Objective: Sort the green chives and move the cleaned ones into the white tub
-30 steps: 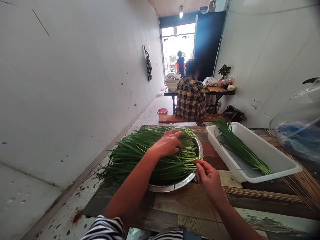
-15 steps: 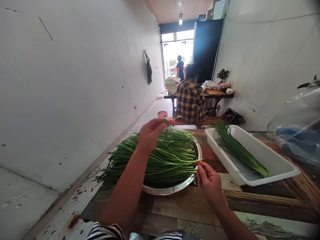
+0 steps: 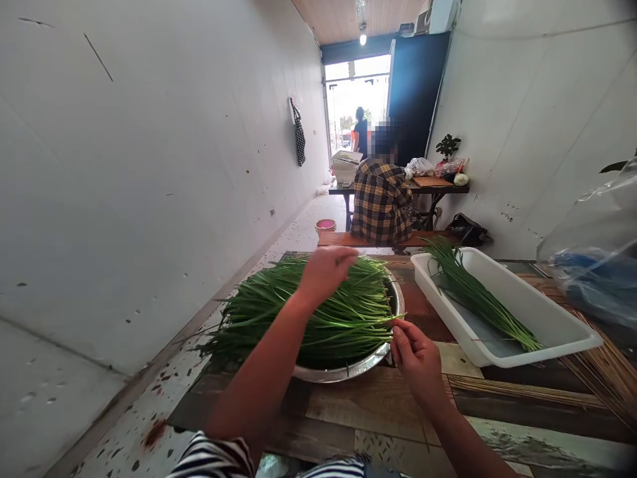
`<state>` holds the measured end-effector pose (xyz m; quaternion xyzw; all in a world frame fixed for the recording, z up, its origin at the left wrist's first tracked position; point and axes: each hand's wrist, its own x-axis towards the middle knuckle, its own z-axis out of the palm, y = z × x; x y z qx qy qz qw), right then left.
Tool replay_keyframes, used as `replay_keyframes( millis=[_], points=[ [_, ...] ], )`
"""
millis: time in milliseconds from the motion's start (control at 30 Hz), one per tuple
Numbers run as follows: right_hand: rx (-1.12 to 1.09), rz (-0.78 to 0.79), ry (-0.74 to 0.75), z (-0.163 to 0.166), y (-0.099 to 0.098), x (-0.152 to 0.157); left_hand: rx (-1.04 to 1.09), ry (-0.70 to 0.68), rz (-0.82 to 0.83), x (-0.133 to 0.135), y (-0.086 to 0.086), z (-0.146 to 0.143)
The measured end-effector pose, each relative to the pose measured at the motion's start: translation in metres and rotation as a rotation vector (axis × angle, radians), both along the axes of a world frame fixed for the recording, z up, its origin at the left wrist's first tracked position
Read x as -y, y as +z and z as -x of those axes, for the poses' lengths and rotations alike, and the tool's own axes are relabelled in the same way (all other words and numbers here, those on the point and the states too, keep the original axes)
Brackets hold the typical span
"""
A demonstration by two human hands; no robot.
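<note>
A big heap of green garlic chives (image 3: pixel 279 299) fills a round metal basin (image 3: pixel 328 375), leaves toward the left and pale stem ends toward the right. At the basin's right rim, my right hand (image 3: pixel 415 348) is closed, thumb and finger pinching the stem ends of a few chives. My left hand (image 3: pixel 326 272) hovers above the far part of the heap with its fingers bent. Motion blur hides whether anything is between those fingertips. To the right, a smaller bunch of chives (image 3: pixel 488 305) lies in a white plastic tray (image 3: pixel 557 355).
Thin wooden sticks (image 3: pixel 527 392) lie on the plank-patterned table (image 3: pixel 368 405) around the tray. A clear plastic bag (image 3: pixel 592 252) stands at far right. Beyond, a person in a plaid shirt (image 3: pixel 381 199) sits on a bench (image 3: pixel 336 239) at another table (image 3: pixel 450 189).
My left hand has moved to the right over the heap; the leaf that hung from its fingers no longer shows. My right hand keeps its pinch at the rim.
</note>
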<state>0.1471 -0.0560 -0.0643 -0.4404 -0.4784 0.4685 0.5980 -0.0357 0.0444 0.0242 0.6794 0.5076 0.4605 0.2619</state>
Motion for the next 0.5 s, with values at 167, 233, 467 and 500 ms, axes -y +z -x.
replay_keyframes(
  millis=[167, 233, 467, 500],
  points=[
    [0.042, 0.044, 0.024, -0.002, -0.005, -0.006, 0.062, -0.159, 0.256, -0.013, -0.025, -0.03],
    [0.064, 0.041, 0.02, -0.004, -0.009, -0.008, 0.114, -0.194, 0.314, -0.013, -0.026, -0.03],
    [0.087, 0.058, 0.009, -0.004, -0.011, -0.007, 0.174, -0.228, 0.409, -0.01, -0.024, -0.027],
    [0.093, 0.059, 0.009, -0.004, -0.011, -0.007, 0.178, -0.235, 0.412, -0.01, -0.025, -0.027]
  ],
)
